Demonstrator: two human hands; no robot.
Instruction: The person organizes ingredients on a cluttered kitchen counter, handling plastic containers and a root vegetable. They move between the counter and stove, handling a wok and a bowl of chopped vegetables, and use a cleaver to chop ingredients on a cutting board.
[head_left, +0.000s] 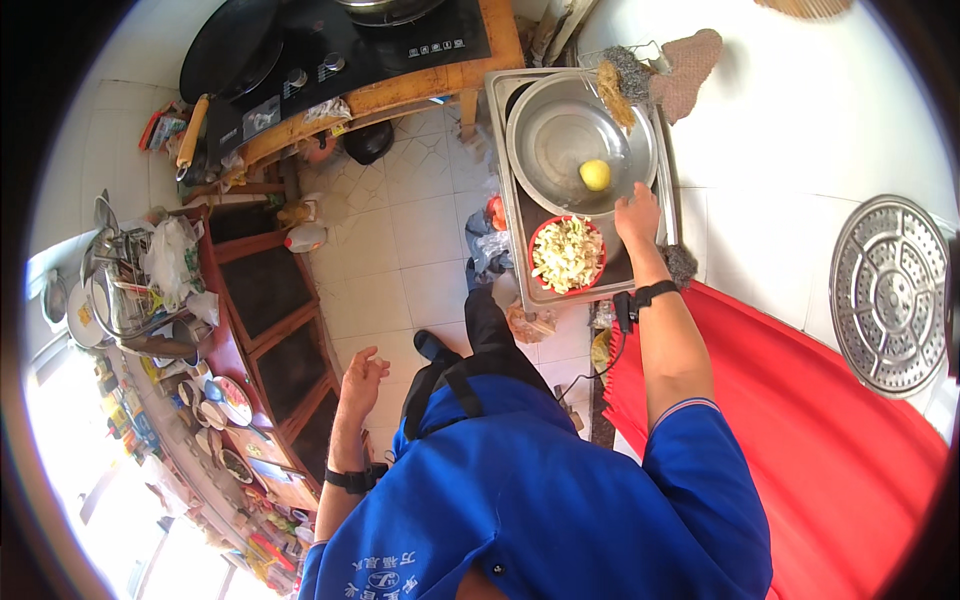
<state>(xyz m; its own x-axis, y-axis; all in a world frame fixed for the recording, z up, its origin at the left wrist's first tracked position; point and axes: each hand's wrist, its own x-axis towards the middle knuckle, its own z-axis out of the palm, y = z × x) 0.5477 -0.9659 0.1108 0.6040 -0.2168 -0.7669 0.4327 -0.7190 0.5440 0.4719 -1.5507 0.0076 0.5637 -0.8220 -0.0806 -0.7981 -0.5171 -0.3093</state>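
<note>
My right hand (638, 214) is at the lower right rim of a large metal basin (551, 135), its fingers pointing towards the basin; whether it touches the rim I cannot tell. A round yellow fruit or vegetable (595, 175) lies in the basin, just up and left of that hand. Left of my right wrist, a red bowl (533, 244) is heaped with chopped pale vegetable pieces (568, 255). Basin and bowl both stand in a stainless steel sink (519, 255). My left hand (364, 379) hangs over the floor with slightly curled, spread fingers, holding nothing.
A black cooktop (352, 56) with pans is at the top left. Shelves (270, 300) with dishes and a chopping board (289, 487) run down the left. Scrubbers (628, 75) hang beyond the sink. A steamer plate (891, 296) leans at right, beyond a red cloth (772, 420).
</note>
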